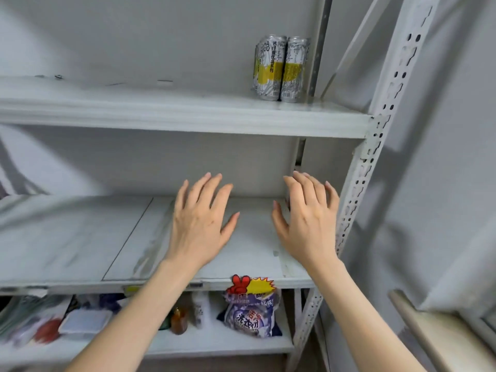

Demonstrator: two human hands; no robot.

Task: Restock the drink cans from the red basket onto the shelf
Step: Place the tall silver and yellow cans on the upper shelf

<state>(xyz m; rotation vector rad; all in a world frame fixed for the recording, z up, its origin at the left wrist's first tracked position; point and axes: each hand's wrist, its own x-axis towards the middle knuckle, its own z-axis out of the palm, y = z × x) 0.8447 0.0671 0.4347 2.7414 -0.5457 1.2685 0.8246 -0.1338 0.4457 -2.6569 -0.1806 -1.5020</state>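
Hands hovering spread and empty, left hand (200, 221), right hand (308, 218), over middle shelf (80, 237), drink cans (280, 68) standing far right above.

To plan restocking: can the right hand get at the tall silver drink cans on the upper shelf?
Probably yes: the right hand is empty, and nothing stands before the tall silver drink cans.

You face a pale grey wall (134, 36) behind white metal shelving (188, 114); its perforated upright (375, 157) stands at your right. A beige rail (429, 331) crosses the lower right corner. Light is soft, with faint shadows.
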